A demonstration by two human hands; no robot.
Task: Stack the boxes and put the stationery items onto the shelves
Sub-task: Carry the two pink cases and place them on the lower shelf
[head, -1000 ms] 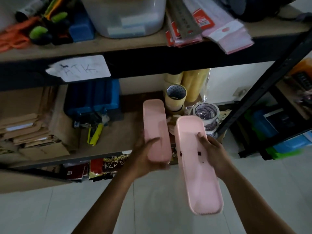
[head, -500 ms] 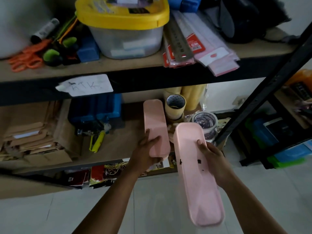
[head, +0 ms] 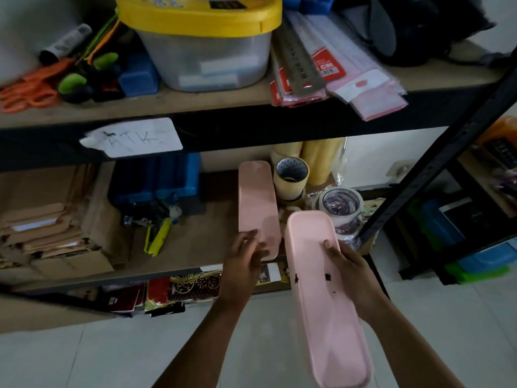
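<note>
**Two pink trays at the middle shelf**

L hand is pressing its fingers, fairly straight, on the near end of the pink lid, which is lying flat on the middle shelf, long axis running front to back, near end at the shelf's front edge. Can't tell if the thumb is hooking under it.

R hand is gripping the pink tray, thumb lying inside the open hollow, other fingers wrapping under the side & hidden. Tray is hanging in the air in front of the shelf, far end just beside the lid's near right corner, near end tilting down toward the floor. Dark specks are showing inside it.

Tape rolls are standing just right of the lid, toward the shelf's back right. Blue case is sitting at the back, a yellow cutter in front of it, brown envelopes piling up at the left end.

Top shelf is carrying a yellow-lidded tub, a steel ruler on red packets, orange scissors at the left. A label reading "ATK" is sticking on its front edge.
</note>
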